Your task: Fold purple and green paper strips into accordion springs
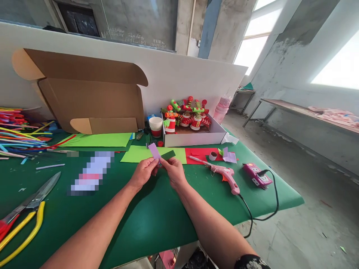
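Over the middle of the green table, my left hand (143, 174) and my right hand (176, 174) meet at their fingertips. A small light purple paper strip (154, 151) sticks up from the pinch of my left hand. From my right hand's closed fingers points a dark green paper strip (169, 154). Whether the two strips are joined is hidden by my thumbs. Just beyond lie a light green sheet (133, 154) and a red sheet (193, 158). To the right of my hands rests a pink hot glue gun (228, 178), its nozzle towards the red sheet.
A white box (193, 139) at the back holds several red and green paper-cup figures. Stacked cups (156, 126) stand beside it, near an open cardboard box (95, 101). At left lie yellow-handled shears (36, 216) and colourful pipe cleaners (22, 138). A corded pink power strip (258, 175) sits at right.
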`<state>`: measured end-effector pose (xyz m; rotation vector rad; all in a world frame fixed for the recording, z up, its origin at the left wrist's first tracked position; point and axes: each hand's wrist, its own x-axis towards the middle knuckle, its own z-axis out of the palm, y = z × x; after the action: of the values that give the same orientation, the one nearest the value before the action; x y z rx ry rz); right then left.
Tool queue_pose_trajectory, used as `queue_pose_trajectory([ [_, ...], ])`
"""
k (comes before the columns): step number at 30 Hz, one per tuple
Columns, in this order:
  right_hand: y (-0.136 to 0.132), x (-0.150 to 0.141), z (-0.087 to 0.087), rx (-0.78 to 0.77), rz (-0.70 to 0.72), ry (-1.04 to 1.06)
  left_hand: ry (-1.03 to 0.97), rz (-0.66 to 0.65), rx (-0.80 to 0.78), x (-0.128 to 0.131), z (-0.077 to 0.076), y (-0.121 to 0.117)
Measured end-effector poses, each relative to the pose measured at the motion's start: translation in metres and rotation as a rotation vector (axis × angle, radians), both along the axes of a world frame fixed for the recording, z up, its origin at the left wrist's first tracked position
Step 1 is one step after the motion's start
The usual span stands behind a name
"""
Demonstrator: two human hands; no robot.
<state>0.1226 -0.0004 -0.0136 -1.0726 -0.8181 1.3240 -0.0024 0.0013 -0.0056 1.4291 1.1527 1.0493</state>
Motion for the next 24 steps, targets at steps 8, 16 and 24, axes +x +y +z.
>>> queue_pose_trajectory([
  [8, 0.0038, 0.0036, -0.0032, 0.111, 0.004, -0.238, -0.168, 0.095, -0.059, -0.0027, 0.0106, 0.0011],
  [16, 0.0042, -0.0029, 0.0026, 0.101, 0.109, 0.017, -0.311, 0.26, 0.002, -0.0014, 0.0022, 0.0065],
  [24, 0.0082, 0.0003, 0.0038, 0.173, 0.127, -0.095, -0.327, 0.265, 0.07, 0.001, 0.0023, 0.0052],
])
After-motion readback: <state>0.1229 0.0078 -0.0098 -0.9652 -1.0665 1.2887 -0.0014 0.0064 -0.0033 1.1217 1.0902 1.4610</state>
